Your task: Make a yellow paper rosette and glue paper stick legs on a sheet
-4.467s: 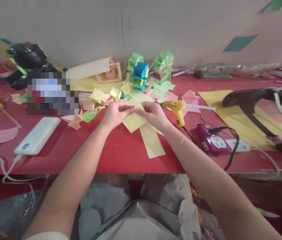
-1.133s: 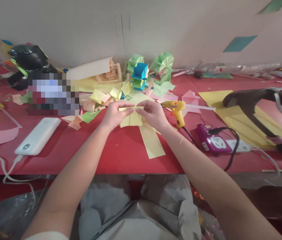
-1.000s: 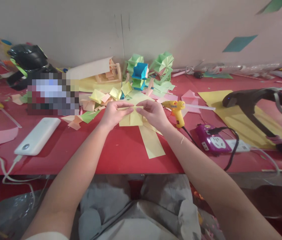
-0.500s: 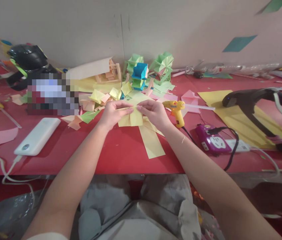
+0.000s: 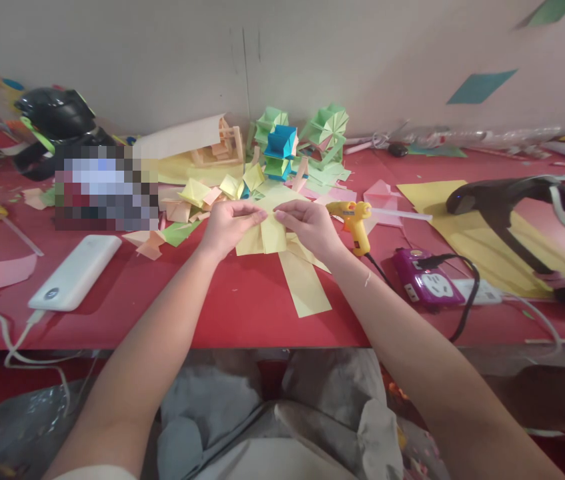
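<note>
Both hands pinch a piece of pale yellow paper (image 5: 274, 237) just above the red table. My left hand (image 5: 229, 227) is closed on its upper left part, thumb and fingers pressed together. From the other side, my right hand (image 5: 308, 225) grips the top edge, its thumb close to the left one. The paper hangs toward me and seems folded or layered, with a crease down its middle. Under and beside my right hand lie more pale yellow strips (image 5: 307, 287) on the table. A yellow glue gun (image 5: 355, 223) rests just right of my right hand.
Folded paper models, green (image 5: 329, 127) and blue (image 5: 281, 142), stand at the back. Small yellow folded pieces (image 5: 195, 192) lie behind my left hand. A white power bank (image 5: 76, 272) sits left, a purple power socket (image 5: 427, 279) right. A black head strap (image 5: 497, 220) lies over yellow sheets.
Hardly anything differs. My left fingers have shifted very slightly on the paper, and its left flap sits a little lower; both hands keep their hold.
</note>
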`<state>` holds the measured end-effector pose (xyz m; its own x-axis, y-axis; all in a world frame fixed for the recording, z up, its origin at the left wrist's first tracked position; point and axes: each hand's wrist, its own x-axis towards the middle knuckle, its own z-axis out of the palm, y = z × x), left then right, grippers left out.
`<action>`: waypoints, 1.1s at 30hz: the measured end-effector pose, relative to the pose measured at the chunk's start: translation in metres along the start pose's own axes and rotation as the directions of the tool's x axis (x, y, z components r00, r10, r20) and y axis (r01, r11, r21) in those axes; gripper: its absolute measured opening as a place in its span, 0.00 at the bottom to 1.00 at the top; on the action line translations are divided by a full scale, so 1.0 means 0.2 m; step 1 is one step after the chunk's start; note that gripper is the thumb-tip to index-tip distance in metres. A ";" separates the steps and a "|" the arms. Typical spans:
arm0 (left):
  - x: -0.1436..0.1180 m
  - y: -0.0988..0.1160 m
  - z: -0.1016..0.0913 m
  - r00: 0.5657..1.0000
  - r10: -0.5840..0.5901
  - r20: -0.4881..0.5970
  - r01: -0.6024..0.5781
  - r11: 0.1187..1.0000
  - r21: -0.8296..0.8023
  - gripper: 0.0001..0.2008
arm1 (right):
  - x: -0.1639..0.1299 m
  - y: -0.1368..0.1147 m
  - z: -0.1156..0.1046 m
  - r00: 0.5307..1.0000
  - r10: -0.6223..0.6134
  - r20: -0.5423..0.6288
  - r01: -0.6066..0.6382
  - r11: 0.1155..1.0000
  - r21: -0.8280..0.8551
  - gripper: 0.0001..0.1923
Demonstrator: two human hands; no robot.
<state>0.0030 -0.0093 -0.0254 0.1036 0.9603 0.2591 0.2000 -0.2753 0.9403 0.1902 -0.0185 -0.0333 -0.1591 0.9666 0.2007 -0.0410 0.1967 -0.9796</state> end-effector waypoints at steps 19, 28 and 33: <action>-0.01 0.04 -0.02 0.987 0.141 0.081 -0.157 0.952 0.264 0.11 | 0.01 -0.02 -0.07 0.975 -0.123 0.183 0.182 0.916 -0.356 0.16; -0.02 0.03 -0.01 0.973 0.166 0.159 -0.212 0.917 0.337 0.11 | -0.02 -0.02 -0.06 0.972 -0.077 0.223 0.205 0.741 -0.640 0.20; -0.01 0.03 -0.02 0.979 0.171 0.107 -0.197 0.924 0.328 0.11 | 0.00 -0.01 -0.06 0.982 -0.118 0.145 0.179 0.816 -0.549 0.18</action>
<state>0.0010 -0.0135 -0.0191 0.2398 0.8886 0.3909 0.4837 -0.4585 0.7455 0.2016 -0.0174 -0.0318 -0.2941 0.9026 0.3143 0.4800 0.4238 -0.7681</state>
